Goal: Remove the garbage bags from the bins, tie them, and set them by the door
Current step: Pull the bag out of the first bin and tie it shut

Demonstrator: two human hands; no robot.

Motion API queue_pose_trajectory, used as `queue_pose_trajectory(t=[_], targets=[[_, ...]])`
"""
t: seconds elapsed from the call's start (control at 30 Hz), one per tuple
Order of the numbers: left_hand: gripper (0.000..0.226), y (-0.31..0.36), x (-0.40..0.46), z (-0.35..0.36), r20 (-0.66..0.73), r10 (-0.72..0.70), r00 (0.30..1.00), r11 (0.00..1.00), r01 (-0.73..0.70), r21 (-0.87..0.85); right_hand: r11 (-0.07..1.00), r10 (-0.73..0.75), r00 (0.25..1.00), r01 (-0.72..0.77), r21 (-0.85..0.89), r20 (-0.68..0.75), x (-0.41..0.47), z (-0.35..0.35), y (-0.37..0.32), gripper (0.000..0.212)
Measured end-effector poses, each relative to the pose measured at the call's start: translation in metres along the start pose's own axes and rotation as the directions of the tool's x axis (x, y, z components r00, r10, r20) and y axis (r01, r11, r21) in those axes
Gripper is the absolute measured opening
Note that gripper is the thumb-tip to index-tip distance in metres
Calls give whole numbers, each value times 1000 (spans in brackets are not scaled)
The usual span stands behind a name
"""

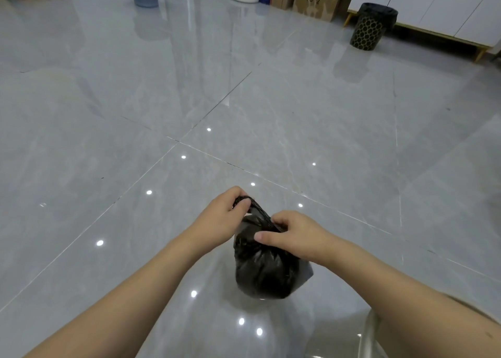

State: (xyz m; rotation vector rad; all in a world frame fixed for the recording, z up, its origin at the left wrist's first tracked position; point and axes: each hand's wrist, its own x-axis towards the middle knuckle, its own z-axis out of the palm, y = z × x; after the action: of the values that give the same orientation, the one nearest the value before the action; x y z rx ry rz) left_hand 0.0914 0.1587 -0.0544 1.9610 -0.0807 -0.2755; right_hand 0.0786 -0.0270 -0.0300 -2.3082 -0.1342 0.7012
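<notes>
While left hand (222, 216) and right hand (290, 235) pinch one garbage bag (263, 271) | two bins (372, 26)

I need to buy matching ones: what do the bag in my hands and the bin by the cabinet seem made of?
Bag: thin black plastic film, glossy, crinkled where gathered. Bin: unclear, perhaps metal or plastic, black with gold honeycomb pattern, lined with black plastic.
</notes>
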Motion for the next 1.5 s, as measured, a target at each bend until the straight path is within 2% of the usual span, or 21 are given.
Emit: queue_pose_trajectory(t=[0.07, 0.17, 0.3, 0.47, 0.6, 0.7, 0.87, 1.03, 1.23, 1.37, 1.5], targets=[[18, -2, -3, 4, 46, -6, 999, 991, 12, -135, 969, -83, 996, 74, -234, -27, -1, 2, 0, 27], [20, -2, -9, 7, 79, -30, 996, 958, 51, -281, 917, -162, 986, 134, -377, -43, -5, -1, -2, 27], [21, -4, -12, 10, 41, -75, 996, 962, 83, -260, 801, -238, 967, 143, -582, -90, -11, -7, -7, 20], [21, 4, -9, 16, 63, -127, 990, 934, 141, -327, 632, -312, 930, 50, -774, -195, -15, -13, -8, 22], [19, 9, -9, 20, 21, -162, 987, 941, 161, -296, 642, -327, 925, 64, -764, -196, -17, -16, -4, 22], [18, 15, -8, 23, 17, -174, 985, 911, 167, -377, 681, -326, 925, 86, -728, -196, -20, -18, -4, 21], [21, 21, -8, 29, 39, -239, 970, 877, 233, -419, 721, -374, 901, 134, -680, -219, -25, -19, -7, 23], [22, 26, -7, 32, 87, -340, 937, 835, 343, -431, 676, -459, 866, 193, -712, -200, -25, -17, -1, 22], [11, 26, -10, 27, 96, -309, 946, 843, 319, -432, 683, -445, 864, 157, -713, -236, -26, -20, -1, 28], [39, 25, -19, 26, 170, -208, 963, 804, 267, -532, 776, -378, 871, 113, -621, -314, -23, -21, -1, 25], [54, 21, -19, 30, 167, -176, 970, 856, 235, -461, 837, -275, 918, 82, -542, -287, -19, -19, -2, 20]])
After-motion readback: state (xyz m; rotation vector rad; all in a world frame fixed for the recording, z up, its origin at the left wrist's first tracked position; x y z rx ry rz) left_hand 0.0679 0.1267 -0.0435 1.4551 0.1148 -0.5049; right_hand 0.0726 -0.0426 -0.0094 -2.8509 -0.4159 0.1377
